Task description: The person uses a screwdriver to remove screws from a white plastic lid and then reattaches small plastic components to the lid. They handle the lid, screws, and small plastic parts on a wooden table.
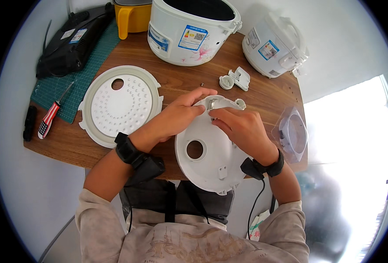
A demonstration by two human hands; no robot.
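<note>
The white plastic rice cooker lid shell (211,171) lies with its inside up at the table's front edge. It has a round hole and small posts. My left hand (180,114) grips its far left rim, one finger stretched along the edge. My right hand (242,127) bends over the shell, thumb and fingers pinched together beside a small shiny metal part (211,104) at the far end. What those fingertips hold is too small to make out. To the left rests a round white inner lid plate (121,105) with dimples and one hole.
Behind stand a white rice cooker body (180,39) and a smaller white cooker (275,46). A small white plastic part (235,79) and a screw (202,84) lie nearer. A screwdriver (49,120) is at left, near the green cutting mat (67,94). A clear plastic ring (292,136) sits right.
</note>
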